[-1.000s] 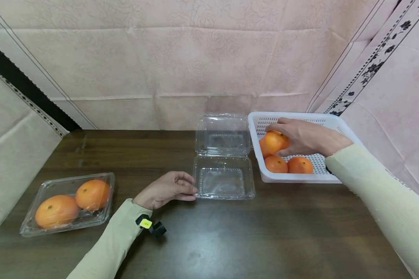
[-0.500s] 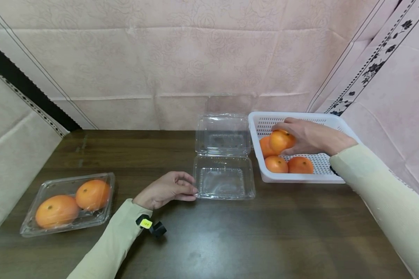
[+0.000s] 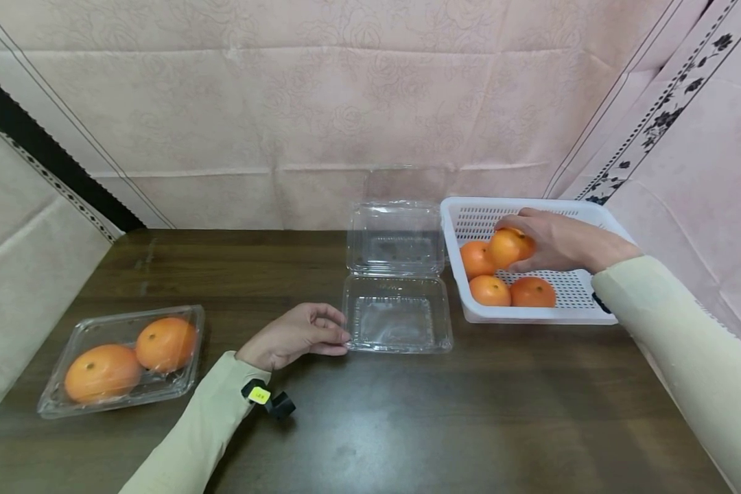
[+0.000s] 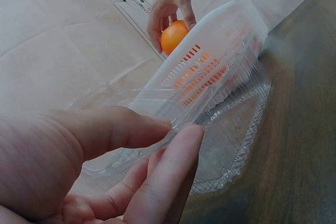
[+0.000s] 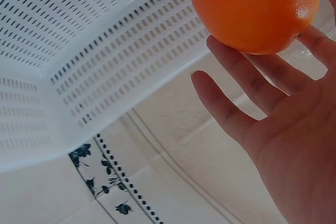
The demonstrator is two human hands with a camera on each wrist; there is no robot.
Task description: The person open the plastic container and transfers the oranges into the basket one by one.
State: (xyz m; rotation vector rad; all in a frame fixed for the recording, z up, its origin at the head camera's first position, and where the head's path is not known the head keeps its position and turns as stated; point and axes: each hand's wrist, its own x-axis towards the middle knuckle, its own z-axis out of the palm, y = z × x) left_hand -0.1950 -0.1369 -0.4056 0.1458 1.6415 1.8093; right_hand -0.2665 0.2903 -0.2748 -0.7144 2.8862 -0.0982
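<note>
A dark wooden table [image 3: 407,425] carried everything, backed by pink patterned cloth [image 3: 284,103]. On its right side stood a white perforated basket [image 3: 583,312], with three oranges [image 3: 489,291] resting on its floor. Just left of the basket lay an open clear clamshell box [image 3: 397,322], its lid raised behind the tray and the tray bare inside. Well apart, at the table's left edge, a closed clear box [image 3: 121,359] held two oranges side by side. The right hand [image 3: 552,241] was inside the basket, fingers and thumb curled round a fourth orange [image 3: 510,248], which it held lifted above the three on the basket floor; the right wrist view showed the fruit cradled on the fingertips [image 5: 231,61] beside the basket wall. The left hand [image 3: 293,336] rested on the table at the open box's left edge, thumb and fingers [image 4: 173,161] pinching the thin plastic rim.
</note>
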